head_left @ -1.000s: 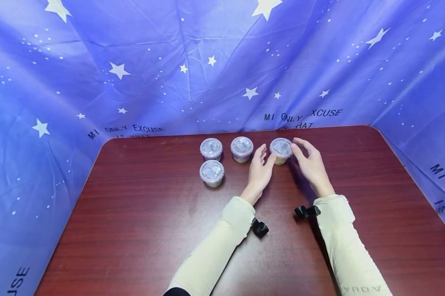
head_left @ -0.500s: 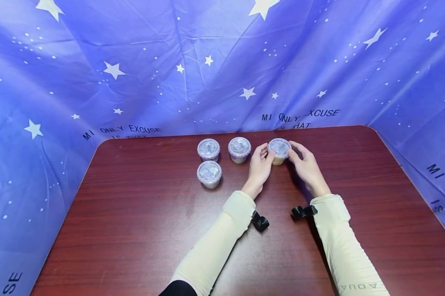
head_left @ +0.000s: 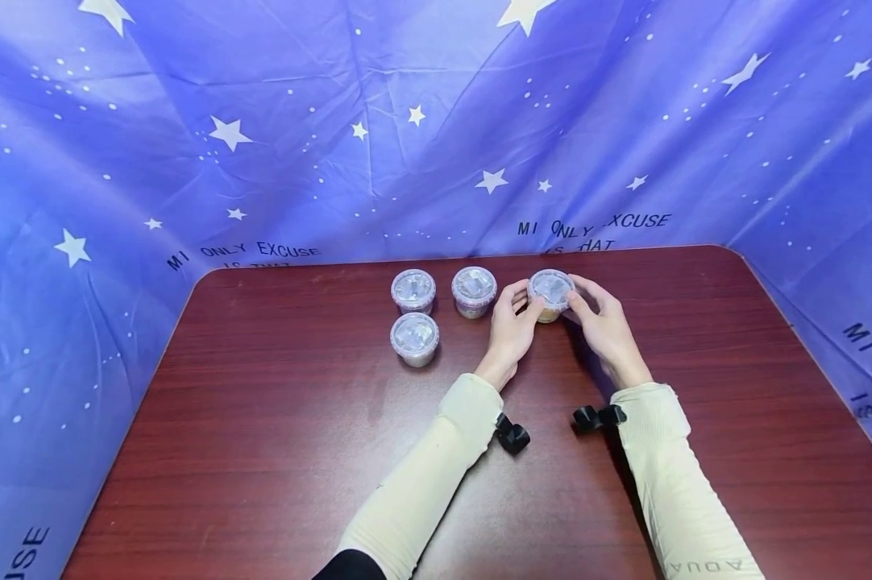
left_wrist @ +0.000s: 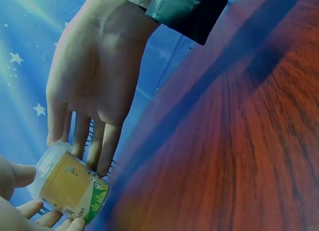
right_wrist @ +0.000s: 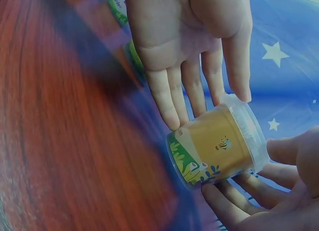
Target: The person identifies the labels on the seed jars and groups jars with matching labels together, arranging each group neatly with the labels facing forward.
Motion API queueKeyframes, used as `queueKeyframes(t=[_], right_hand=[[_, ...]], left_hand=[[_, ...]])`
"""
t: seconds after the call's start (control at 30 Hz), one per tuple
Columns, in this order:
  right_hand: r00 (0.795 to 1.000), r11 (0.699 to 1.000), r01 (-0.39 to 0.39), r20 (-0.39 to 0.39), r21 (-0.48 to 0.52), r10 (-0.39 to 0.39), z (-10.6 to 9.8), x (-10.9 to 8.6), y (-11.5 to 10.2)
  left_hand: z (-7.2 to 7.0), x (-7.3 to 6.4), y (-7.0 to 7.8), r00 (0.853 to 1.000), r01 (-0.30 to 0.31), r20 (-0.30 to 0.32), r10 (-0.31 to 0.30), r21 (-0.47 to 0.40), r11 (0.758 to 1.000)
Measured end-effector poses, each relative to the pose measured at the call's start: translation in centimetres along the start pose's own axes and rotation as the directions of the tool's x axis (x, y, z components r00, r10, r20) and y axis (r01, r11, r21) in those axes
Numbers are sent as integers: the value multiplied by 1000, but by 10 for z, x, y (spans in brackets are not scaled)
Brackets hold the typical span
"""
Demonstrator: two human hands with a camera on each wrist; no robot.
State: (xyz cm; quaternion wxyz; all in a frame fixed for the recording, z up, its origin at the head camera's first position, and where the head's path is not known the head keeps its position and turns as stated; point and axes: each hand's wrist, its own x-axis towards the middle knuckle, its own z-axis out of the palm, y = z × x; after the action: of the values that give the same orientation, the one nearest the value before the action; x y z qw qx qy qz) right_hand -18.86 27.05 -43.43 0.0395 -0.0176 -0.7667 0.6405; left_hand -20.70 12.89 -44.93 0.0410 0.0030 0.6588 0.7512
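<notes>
A small clear plastic tub (head_left: 550, 292) with a lid stands upright at the back of the table, between both hands. Its yellow-orange contents show through the side, and a printed bee and green leaves decorate the tub (right_wrist: 219, 141) in the right wrist view. My left hand (head_left: 512, 330) holds its left side, thumb toward the front near the lid rim. On the right side, my right hand (head_left: 610, 326) holds it with the thumb at the rim and fingers reaching behind. In the left wrist view, the right hand's fingers (left_wrist: 107, 146) extend along the tub (left_wrist: 72, 183).
Several similar lidded tubs stand left of the hands: one tub (head_left: 474, 292) close by, another tub (head_left: 413, 290) farther left, and a third tub (head_left: 415, 338) in front of that one. A blue star-printed curtain (head_left: 378, 161) rises behind the dark red table (head_left: 262, 451).
Both hands have closed in around the tub's sides, the right hand's fingers having come in from the right. The other tubs stay where they were; the head view shifts slightly.
</notes>
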Motion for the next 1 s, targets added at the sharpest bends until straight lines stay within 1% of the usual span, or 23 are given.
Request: queueKeyframes(t=[0.2, 0.4, 0.63, 0.8, 0.9, 1.0], right_hand=[[1000, 999, 21, -14, 24, -21, 2, -7, -12], [999, 992, 46, 3, 121, -47, 6, -15, -24], [996, 990, 82, 5, 118, -84, 11, -24, -34], [994, 986, 108, 4, 130, -109, 13, -31, -41], [991, 983, 126, 21, 130, -129, 13, -36, -48], [989, 985, 135, 38, 105, -140, 13, -40, -56]], left_hand=[[-5, -6, 11, 999, -40, 12, 40, 1, 999], [-15, -15, 23, 996, -74, 46, 75, -3, 997], [-27, -26, 35, 994, -88, 64, 87, 14, 996], [-33, -34, 44, 994, -93, 56, 93, 5, 996], [-38, -40, 50, 993, -102, 56, 102, 7, 995], [-43, -45, 56, 991, -116, 65, 115, 10, 993]])
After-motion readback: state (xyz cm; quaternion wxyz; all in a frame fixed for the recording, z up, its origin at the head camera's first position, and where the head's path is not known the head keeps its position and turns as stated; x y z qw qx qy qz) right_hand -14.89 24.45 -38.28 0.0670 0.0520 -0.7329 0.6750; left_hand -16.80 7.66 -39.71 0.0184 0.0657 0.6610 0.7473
